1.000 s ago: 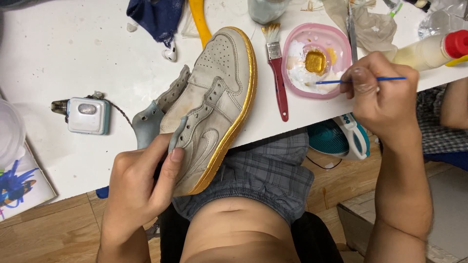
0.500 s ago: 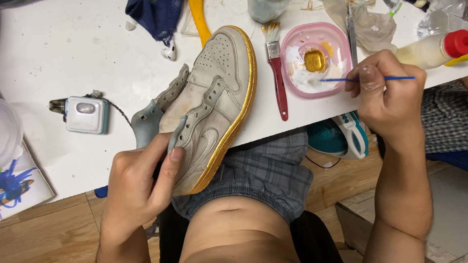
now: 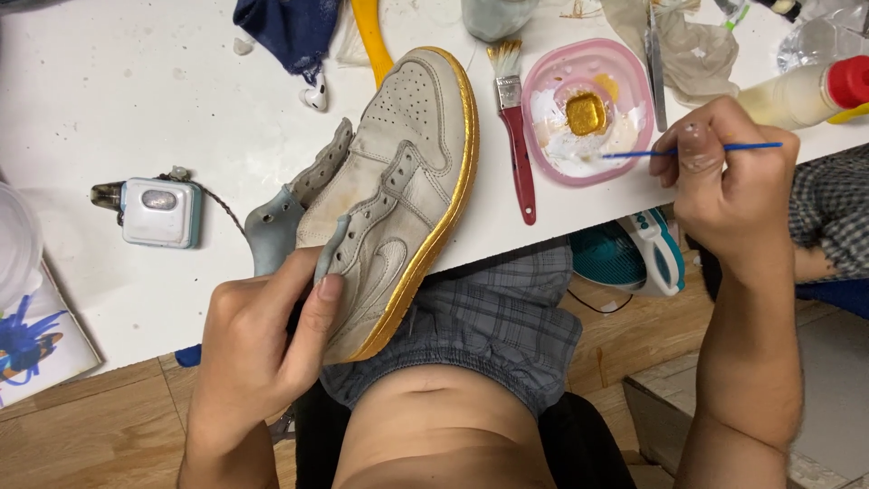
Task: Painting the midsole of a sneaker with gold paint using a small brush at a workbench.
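Note:
My left hand grips the heel end of a beige high-top sneaker with a gold-painted sole edge, lying on its side across the front edge of the white table. My right hand pinches a thin blue-handled paintbrush, whose tip reaches into a pink plastic bowl holding white paint and a blob of gold paint. A wider brush with a red handle lies between the sneaker and the bowl.
A small white-and-grey device with a cord sits at the left. A dark blue cloth, an earbud, a yellow handle, a crumpled rag and a red-capped bottle line the back. A teal iron stands on the floor.
My right hand has shifted slightly, keeping the thin brush's tip in the pink bowl. The left hand and sneaker have stayed put.

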